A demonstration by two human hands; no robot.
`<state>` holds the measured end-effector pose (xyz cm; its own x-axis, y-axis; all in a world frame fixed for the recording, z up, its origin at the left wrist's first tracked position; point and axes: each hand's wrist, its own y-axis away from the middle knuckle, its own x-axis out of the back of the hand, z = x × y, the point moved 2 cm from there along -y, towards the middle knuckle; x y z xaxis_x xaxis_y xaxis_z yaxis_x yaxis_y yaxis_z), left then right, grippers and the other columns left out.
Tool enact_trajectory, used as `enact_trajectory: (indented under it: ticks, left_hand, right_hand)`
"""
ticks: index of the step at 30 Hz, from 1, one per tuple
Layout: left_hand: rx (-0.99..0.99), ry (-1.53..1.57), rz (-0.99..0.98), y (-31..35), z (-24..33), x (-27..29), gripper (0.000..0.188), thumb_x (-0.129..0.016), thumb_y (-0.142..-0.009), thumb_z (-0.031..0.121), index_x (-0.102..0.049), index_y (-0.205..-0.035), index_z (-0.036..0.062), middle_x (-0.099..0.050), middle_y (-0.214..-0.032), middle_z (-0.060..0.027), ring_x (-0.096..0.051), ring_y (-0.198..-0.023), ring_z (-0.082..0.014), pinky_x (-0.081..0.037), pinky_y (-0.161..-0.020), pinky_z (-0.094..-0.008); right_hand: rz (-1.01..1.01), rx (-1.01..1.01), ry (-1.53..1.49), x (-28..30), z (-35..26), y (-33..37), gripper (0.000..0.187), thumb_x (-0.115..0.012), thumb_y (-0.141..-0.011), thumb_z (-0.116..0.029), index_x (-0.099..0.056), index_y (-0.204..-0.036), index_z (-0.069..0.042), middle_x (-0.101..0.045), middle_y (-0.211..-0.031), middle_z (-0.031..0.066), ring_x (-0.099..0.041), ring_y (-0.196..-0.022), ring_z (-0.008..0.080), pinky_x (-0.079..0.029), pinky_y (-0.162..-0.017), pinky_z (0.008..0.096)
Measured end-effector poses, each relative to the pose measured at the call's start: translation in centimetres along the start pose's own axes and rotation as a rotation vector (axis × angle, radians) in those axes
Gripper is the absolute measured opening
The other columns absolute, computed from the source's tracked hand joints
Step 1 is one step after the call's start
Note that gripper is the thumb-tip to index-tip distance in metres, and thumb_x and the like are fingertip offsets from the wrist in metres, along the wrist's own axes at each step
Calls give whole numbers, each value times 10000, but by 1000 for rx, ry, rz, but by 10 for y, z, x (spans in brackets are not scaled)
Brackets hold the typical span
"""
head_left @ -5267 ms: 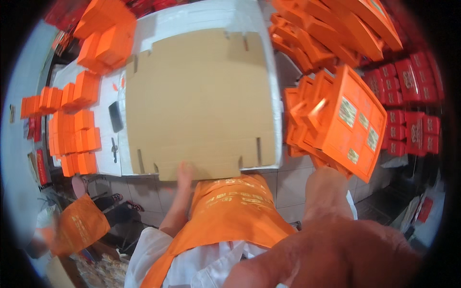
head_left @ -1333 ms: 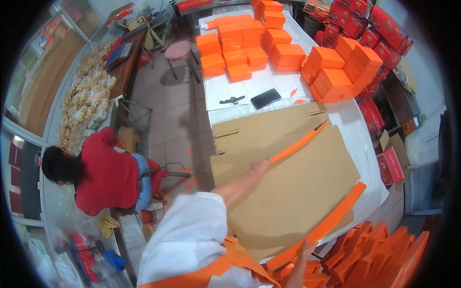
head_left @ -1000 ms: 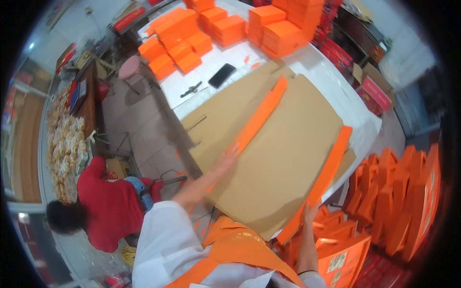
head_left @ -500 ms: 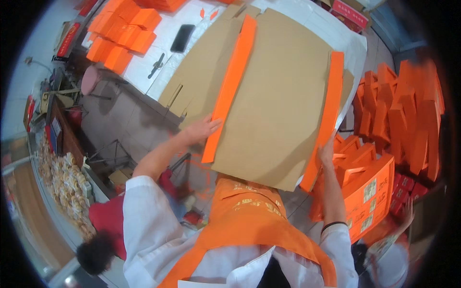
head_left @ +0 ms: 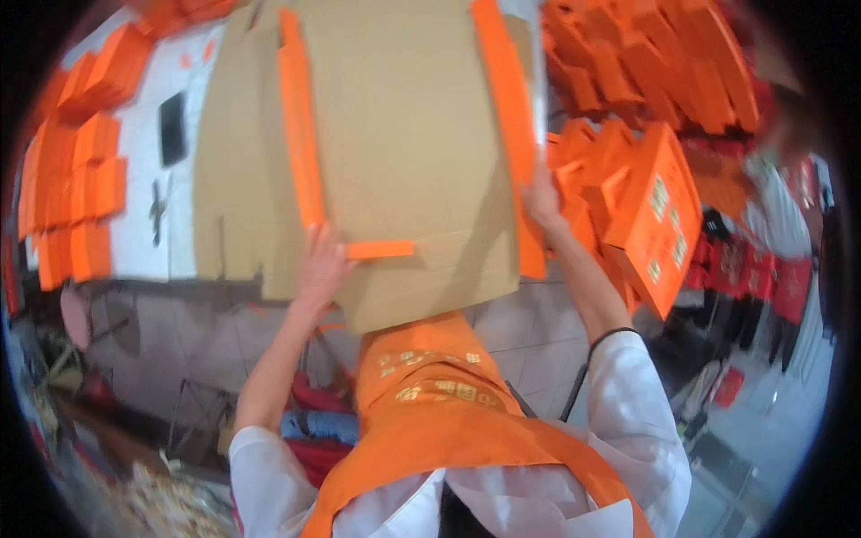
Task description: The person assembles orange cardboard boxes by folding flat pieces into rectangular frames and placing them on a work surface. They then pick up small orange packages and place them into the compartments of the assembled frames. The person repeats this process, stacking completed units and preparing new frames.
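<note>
A long orange cardboard strip (head_left: 301,134) stands along the left of a big brown cardboard sheet (head_left: 404,134). Its near end turns a corner into a short orange flap (head_left: 381,248) pointing right. At that corner is my left hand (head_left: 325,269), its fingers closed on the strip. My right hand (head_left: 541,199) grips the outer edge of a second orange strip (head_left: 508,117) along the sheet's right side. The fingers of my right hand are partly hidden.
Stacked orange boxes (head_left: 94,184) stand at the left of the white table, near a dark phone (head_left: 172,128) and a dark slim tool (head_left: 157,213). More orange boxes (head_left: 659,215) are piled close on my right. Another person (head_left: 780,206) stands at the far right.
My left hand has gone to the strip's near corner, where a short flap now turns inward. My right hand stays on the right strip. The view has swung to the right.
</note>
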<state>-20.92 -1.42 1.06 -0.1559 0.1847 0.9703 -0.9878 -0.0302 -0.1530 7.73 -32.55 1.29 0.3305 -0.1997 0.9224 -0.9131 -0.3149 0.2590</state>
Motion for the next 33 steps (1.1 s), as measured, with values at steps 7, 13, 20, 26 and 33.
enact_trajectory:
  ticks: [7,13,20,26,33]
  left_hand:
    - [-231,68,-176,-8,-11,-20,279,-623,-757,316,-544,-797,52,-556,-824,-125,-522,-869,-304,-380,-880,-404]
    - [-286,24,-170,-4,-19,-20,277,-636,-737,299,-522,-805,55,-533,-783,-111,-517,-826,-289,-388,-845,-408]
    - [-320,13,-191,-7,-15,-6,297,-662,-700,261,-516,-829,37,-517,-804,-102,-498,-867,-287,-365,-876,-406]
    - [-236,-63,-270,-6,4,-1,263,-649,-711,265,-530,-797,47,-528,-776,-75,-511,-861,-244,-365,-874,-401]
    - [-357,14,-250,9,-1,2,210,-619,-718,245,-548,-825,79,-499,-736,-46,-497,-741,-207,-383,-714,-351]
  right_hand:
    - [-138,308,-97,23,47,49,603,-465,-807,5,-252,-1362,-93,-206,-1422,147,-308,-1243,377,-347,-980,407]
    - [-387,494,32,41,69,76,630,-537,-719,2,-359,-1312,-120,-295,-1394,55,-298,-1243,349,-322,-990,404]
    - [-144,824,629,34,73,80,600,-601,-688,-79,-437,-1249,-217,-429,-1303,-48,-394,-1131,266,-313,-938,408]
    - [-45,1023,493,25,11,79,281,-599,-713,-162,-494,-967,-101,-568,-985,2,-475,-1009,193,-348,-874,364]
    - [-272,1071,482,-17,-8,79,189,-558,-732,-163,-481,-883,-79,-477,-754,52,-485,-745,204,-356,-654,322]
